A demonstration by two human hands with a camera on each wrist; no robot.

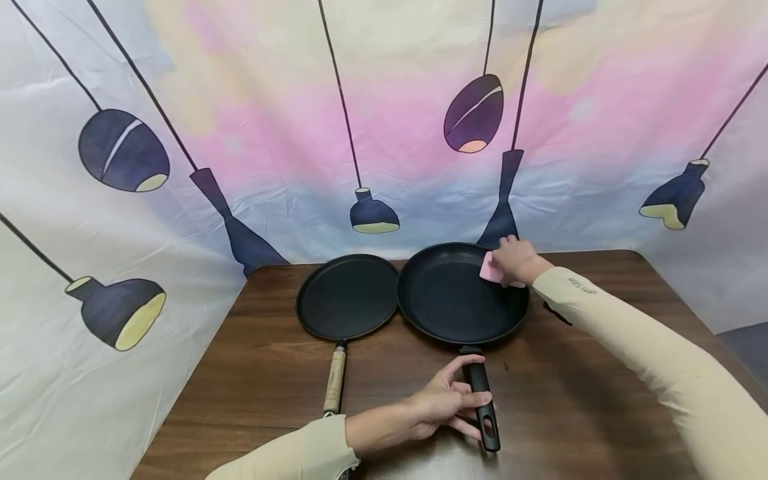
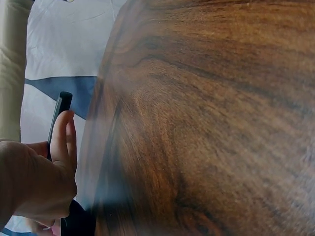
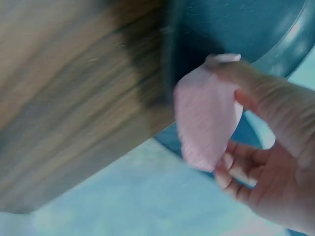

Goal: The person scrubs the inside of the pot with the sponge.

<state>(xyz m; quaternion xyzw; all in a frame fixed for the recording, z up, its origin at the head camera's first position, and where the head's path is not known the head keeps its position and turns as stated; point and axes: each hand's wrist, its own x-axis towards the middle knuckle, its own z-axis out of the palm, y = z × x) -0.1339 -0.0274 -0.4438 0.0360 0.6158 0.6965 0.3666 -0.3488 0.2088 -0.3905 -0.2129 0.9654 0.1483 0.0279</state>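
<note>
A black frying pan (image 1: 456, 300) sits on the wooden table, its handle toward me. My left hand (image 1: 433, 405) holds the black pan handle (image 1: 478, 380), thumb across it and fingers reaching underneath. The left wrist view shows the handle's end (image 2: 62, 103) sticking out past the fingers. My right hand (image 1: 515, 259) is at the pan's far right rim, pinching a pink sponge (image 3: 206, 118) between thumb and fingers. In the head view the sponge overlaps the inner right wall of the pan.
A flat black crepe pan (image 1: 348, 297) with a wooden handle (image 1: 335, 380) lies directly left of the frying pan, rims side by side. Behind the table (image 1: 270, 373) hangs a fabric backdrop (image 1: 300, 133) printed with lamps.
</note>
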